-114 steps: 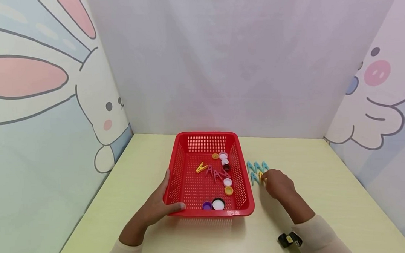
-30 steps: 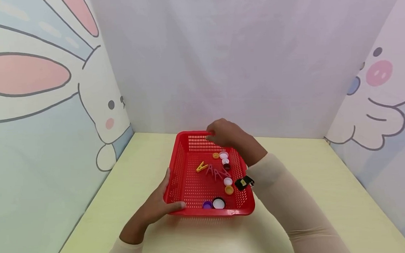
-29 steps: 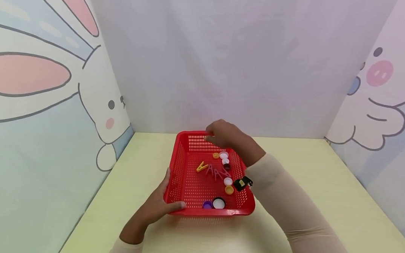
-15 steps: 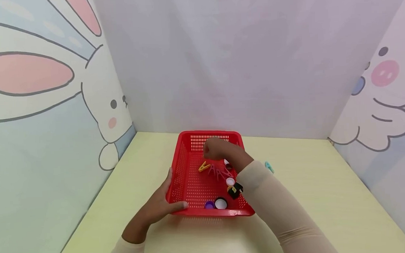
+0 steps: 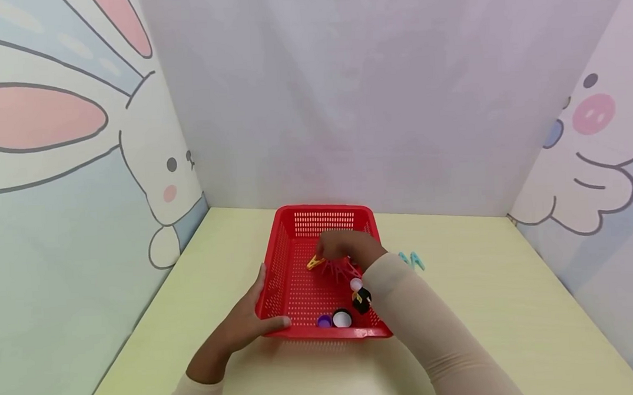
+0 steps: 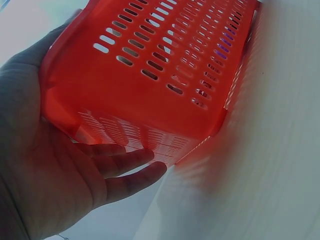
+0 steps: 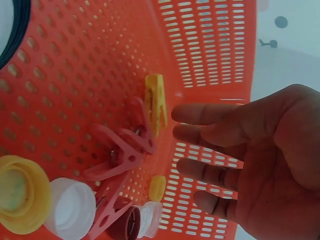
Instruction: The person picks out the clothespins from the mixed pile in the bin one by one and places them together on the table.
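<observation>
My left hand grips the front left corner of a red plastic basket, thumb over the rim; in the left wrist view its other fingers lie along the outside wall. My right hand is over the inside of the basket, close to a yellow clothespin. In the right wrist view, its fingers are extended and loosely bent, with nothing between them. Several dark pink clothespins lie on the basket floor beside the yellow one.
Bottle caps lie in the basket: a purple cap, a black-rimmed white cap, a white cap and yellow ones. Light blue clothespins lie on the table right of the basket, partly hidden by my right sleeve.
My right hand has left the clothespins on the table, passed over the basket's far end and come down toward the yellow clothespin inside. My left hand stays on the basket corner.
</observation>
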{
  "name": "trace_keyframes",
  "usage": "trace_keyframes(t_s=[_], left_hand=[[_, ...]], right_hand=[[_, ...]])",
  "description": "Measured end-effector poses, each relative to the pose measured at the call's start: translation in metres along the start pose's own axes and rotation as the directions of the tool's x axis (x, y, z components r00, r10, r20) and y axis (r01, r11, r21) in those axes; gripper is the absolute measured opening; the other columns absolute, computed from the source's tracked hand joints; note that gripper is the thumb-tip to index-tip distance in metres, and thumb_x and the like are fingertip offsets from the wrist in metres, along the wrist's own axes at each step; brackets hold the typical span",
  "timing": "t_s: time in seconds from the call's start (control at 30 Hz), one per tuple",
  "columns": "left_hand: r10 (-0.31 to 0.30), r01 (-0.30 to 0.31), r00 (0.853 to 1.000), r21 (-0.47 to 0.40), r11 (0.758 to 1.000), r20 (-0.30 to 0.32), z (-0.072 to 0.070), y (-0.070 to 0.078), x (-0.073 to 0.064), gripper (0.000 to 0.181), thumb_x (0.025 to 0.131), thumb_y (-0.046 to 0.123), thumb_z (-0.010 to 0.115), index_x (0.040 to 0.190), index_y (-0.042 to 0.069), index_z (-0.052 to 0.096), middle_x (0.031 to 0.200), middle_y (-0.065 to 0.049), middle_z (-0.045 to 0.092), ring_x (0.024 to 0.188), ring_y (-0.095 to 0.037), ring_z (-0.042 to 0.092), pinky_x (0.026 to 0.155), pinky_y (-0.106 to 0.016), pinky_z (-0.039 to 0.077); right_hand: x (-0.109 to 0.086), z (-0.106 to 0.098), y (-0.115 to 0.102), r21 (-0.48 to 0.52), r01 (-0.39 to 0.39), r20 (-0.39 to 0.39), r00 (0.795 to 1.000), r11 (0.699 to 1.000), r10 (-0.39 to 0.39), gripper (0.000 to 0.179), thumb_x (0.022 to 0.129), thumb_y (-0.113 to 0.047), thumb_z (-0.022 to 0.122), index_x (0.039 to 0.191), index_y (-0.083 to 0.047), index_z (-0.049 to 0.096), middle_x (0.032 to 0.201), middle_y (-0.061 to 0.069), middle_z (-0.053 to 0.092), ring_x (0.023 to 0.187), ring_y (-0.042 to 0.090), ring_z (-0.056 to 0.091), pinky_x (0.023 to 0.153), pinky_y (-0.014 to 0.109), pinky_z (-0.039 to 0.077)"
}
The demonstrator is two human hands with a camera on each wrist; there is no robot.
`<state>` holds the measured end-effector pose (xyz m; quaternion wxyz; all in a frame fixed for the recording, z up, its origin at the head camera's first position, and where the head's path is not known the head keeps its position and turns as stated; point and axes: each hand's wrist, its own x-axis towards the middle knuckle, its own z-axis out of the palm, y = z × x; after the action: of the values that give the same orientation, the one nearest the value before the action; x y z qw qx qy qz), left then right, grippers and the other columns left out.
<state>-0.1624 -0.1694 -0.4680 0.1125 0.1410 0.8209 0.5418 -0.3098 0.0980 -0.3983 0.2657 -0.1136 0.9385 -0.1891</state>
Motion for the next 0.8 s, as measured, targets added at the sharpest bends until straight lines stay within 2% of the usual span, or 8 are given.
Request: trace_keyframes(t_s=[0.17,0.3,0.6,0.8], left_hand=[[0.005,-0.005,1.0,0.0,1.0,0.003,0.0,-0.002,0.0,0.139,0.08,0.042,0.094,0.177,0.022,-0.004,0.171,-0.021,0.037,0.141,-0.039,0.056,0.095,-0.05,0.068],[0.015,-0.015,1.0,-0.006,1.0,0.007,-0.001,-0.003,0.001,0.139,0.081,0.042,0.093,0.177,0.023,-0.005,0.171,-0.02,0.038,0.141,-0.039,0.056,0.095,-0.05,0.068],[0.002,-0.002,1.0,-0.006,1.0,0.004,0.0,-0.003,0.002,0.139,0.081,0.043,0.093,0.177,0.023,-0.004,0.17,-0.02,0.038,0.142,-0.039,0.055,0.095,-0.05,0.068],[-0.018,0.018,1.0,-0.014,1.0,-0.008,0.002,-0.003,0.001,0.14,0.08,0.043,0.094,0.177,0.024,-0.004,0.17,-0.018,0.039,0.141,-0.038,0.055,0.095,-0.048,0.068]], right_hand=[[0.006,0.005,-0.003,-0.17,0.056,0.02,0.998,0.984,-0.054,0.029,0.094,-0.013,0.086,0.121,-0.021,0.08,0.109,0.001,0.075,0.103,0.023,0.067,0.095,0.042,0.065],[0.006,0.008,-0.006,-0.233,0.041,0.006,0.999,0.972,-0.041,0.027,0.091,-0.013,0.088,0.115,-0.021,0.079,0.102,0.0,0.075,0.097,0.022,0.068,0.09,0.039,0.066],[0.0,0.009,-0.015,-0.23,-0.06,-0.002,0.998,0.971,0.061,0.037,0.084,-0.015,0.094,0.113,-0.02,0.072,0.103,0.001,0.072,0.1,0.023,0.068,0.086,0.04,0.066],[-0.003,0.009,-0.019,-0.21,-0.079,-0.003,0.997,0.975,0.08,0.039,0.083,-0.014,0.095,0.113,-0.021,0.071,0.103,0.001,0.072,0.107,0.025,0.072,0.088,0.042,0.068]])
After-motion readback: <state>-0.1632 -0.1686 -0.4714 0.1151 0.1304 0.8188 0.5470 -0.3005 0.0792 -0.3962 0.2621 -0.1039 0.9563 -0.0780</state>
